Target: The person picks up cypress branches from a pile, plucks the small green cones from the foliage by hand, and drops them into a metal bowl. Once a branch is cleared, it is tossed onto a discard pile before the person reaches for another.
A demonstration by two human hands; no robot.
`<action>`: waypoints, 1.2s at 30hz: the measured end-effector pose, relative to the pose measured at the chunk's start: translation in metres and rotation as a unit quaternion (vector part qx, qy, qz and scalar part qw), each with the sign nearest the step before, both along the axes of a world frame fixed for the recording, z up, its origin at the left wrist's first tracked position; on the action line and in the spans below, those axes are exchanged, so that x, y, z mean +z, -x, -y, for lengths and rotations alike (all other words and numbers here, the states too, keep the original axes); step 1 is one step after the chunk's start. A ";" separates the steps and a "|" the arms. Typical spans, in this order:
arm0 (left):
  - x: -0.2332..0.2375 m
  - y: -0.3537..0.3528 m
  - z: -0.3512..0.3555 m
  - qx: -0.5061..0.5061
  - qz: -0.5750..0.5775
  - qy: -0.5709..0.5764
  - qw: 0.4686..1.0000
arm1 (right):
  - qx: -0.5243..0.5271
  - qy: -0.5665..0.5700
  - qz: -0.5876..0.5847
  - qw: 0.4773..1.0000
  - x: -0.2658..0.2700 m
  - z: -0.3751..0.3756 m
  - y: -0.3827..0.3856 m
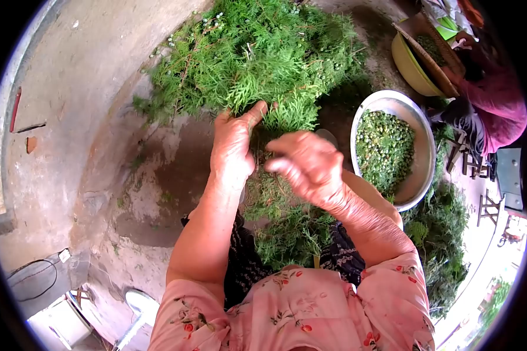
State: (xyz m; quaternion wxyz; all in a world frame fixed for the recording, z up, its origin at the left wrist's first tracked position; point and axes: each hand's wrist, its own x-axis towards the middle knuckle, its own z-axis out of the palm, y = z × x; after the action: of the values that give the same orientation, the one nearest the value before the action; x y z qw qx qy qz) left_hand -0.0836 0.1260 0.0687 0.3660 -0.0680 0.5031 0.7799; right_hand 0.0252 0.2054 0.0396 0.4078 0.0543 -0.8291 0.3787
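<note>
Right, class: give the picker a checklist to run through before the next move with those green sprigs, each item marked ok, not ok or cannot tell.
1. Left hand touches the pile of feathery green sprigs: ok.
2. Right hand grip visible: cannot tell, blurred.
3. Round metal bowl beside the right hand: ok.
4. Bowl has room above its small green pickings: ok.
5. Co-worker's magenta sleeve apart from both hands: ok.

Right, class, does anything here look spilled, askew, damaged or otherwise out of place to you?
Nothing is clearly wrong. Loose green sprigs lie strewn over the lap, away from the big pile. The metal basin of green berries looks unspilled. The right hand is only blurred.
</note>
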 end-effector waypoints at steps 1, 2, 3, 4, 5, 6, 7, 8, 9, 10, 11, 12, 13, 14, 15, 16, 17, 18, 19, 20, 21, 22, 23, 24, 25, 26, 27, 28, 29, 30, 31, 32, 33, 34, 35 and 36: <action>0.001 -0.001 -0.001 -0.006 -0.009 0.018 1.000 | -0.083 -0.019 -0.010 0.996 0.005 -0.010 0.001; -0.007 0.000 -0.003 0.010 -0.031 0.036 0.999 | -0.169 0.063 0.039 0.983 0.019 -0.013 -0.004; -0.011 0.000 -0.003 0.009 -0.030 0.036 0.999 | -0.214 0.150 0.035 0.965 0.021 -0.022 -0.003; -0.012 0.001 -0.002 -0.008 -0.026 0.007 1.000 | -0.252 0.265 0.041 0.930 0.018 -0.031 -0.002; -0.012 0.001 -0.001 -0.025 -0.022 -0.021 0.999 | -0.283 0.247 0.054 0.925 0.015 -0.045 -0.001; -0.012 0.000 -0.001 -0.030 -0.043 -0.022 0.998 | -0.247 0.292 0.105 0.918 0.018 -0.054 -0.003; -0.011 -0.001 -0.001 -0.031 -0.043 -0.021 0.998 | -0.210 0.336 0.156 0.905 0.022 -0.059 -0.003; -0.010 -0.002 -0.002 -0.055 -0.043 -0.032 0.997 | -0.134 0.386 0.148 0.901 0.018 -0.061 -0.001; -0.009 -0.003 -0.002 -0.079 -0.042 -0.042 0.995 | -0.083 0.427 0.171 0.884 0.017 -0.063 0.000; -0.010 -0.005 -0.003 -0.082 -0.055 -0.052 0.994 | -0.063 0.463 0.180 0.865 0.021 -0.058 0.000; -0.009 -0.008 -0.004 -0.084 -0.053 -0.051 0.994 | -0.042 0.499 0.188 0.845 0.024 -0.053 0.000; -0.007 -0.010 -0.005 -0.102 -0.047 -0.040 0.993 | -0.001 0.511 0.225 0.830 0.011 -0.059 0.000; -0.006 -0.012 -0.005 -0.120 -0.041 -0.029 0.992 | -0.009 0.545 0.193 0.816 0.024 -0.046 0.002; -0.015 -0.011 -0.005 -0.121 -0.051 0.022 0.991 | -0.016 0.575 0.189 0.796 0.021 -0.045 0.003; -0.016 -0.013 -0.005 -0.122 -0.050 0.022 0.991 | -0.024 0.605 0.186 0.774 0.017 -0.046 0.004; -0.013 -0.015 -0.006 -0.118 -0.046 0.021 0.992 | -0.025 0.605 0.186 0.774 0.015 -0.045 0.004; -0.011 -0.017 -0.007 -0.115 -0.043 0.020 0.992 | -0.036 0.648 0.149 0.746 0.014 -0.045 0.005; -0.010 -0.017 -0.007 -0.152 -0.057 0.007 0.987 | -0.047 0.688 0.111 0.715 0.013 -0.046 0.005; -0.022 -0.014 -0.004 -0.152 -0.056 0.006 0.987 | -0.048 0.688 0.111 0.716 0.012 -0.049 0.005; -0.044 -0.007 0.003 -0.218 -0.226 0.018 0.949 | -0.085 0.689 0.101 0.713 0.012 -0.054 0.005; -0.058 -0.001 0.008 -0.276 -0.388 0.029 0.879 | -0.122 0.688 0.091 0.710 0.010 -0.058 0.004; -0.058 0.001 0.012 -0.202 -0.662 0.022 0.722 | -0.071 0.688 0.080 0.717 0.008 -0.063 0.002; -0.059 0.000 0.012 -0.201 -0.662 0.021 0.722 | -0.071 0.688 0.080 0.718 0.006 -0.063 0.002; -0.058 -0.002 0.012 -0.203 -0.655 0.059 0.726 | -0.098 0.673 0.084 0.729 0.005 -0.064 0.002; -0.056 -0.003 0.011 -0.205 -0.646 0.097 0.729 | -0.124 0.657 0.089 0.738 0.004 -0.063 0.003; -0.049 -0.011 0.002 -0.168 -0.275 0.002 0.947 | -0.148 0.620 0.099 0.764 0.009 -0.062 0.002; -0.038 -0.015 -0.002 -0.168 -0.275 0.003 0.947 | -0.147 0.620 0.099 0.764 0.011 -0.063 0.002; -0.024 -0.018 -0.005 -0.121 -0.163 -0.017 0.979 | -0.138 0.643 0.095 0.747 0.014 -0.064 0.001; -0.017 -0.019 -0.006 -0.072 -0.048 -0.038 0.996 | -0.129 0.665 0.091 0.730 0.014 -0.065 0.001; -0.018 -0.017 -0.006 -0.077 -0.047 -0.044 0.995 | -0.138 0.649 0.094 0.743 0.013 -0.066 0.003; -0.018 -0.017 -0.006 -0.077 -0.046 -0.044 0.995 | -0.138 0.649 0.095 0.742 0.013 -0.066 0.002; -0.017 -0.017 -0.007 -0.060 -0.073 -0.022 0.995 | -0.155 0.626 0.114 0.756 0.013 -0.066 0.001; -0.016 -0.017 -0.007 -0.042 -0.100 0.001 0.994 | -0.172 0.602 0.133 0.769 0.013 -0.067 -0.001; -0.018 -0.012 -0.007 -0.060 -0.078 -0.057 0.993 | -0.169 0.615 0.113 0.762 0.012 -0.071 -0.001; -0.007 -0.009 -0.001 -0.058 -0.112 -0.047 0.991 | -0.167 0.628 0.093 0.755 0.009 -0.078 -0.002; -0.015 -0.002 0.001 -0.024 -0.073 -0.028 0.997 | -0.156 0.629 0.096 0.756 0.007 -0.083 -0.005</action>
State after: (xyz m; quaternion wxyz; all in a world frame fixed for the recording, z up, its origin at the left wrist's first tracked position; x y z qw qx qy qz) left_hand -0.0814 0.1249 0.0539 0.3491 0.0117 0.5076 0.7876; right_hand 0.0301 0.2884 0.0466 0.3213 -0.3810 -0.4361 0.7493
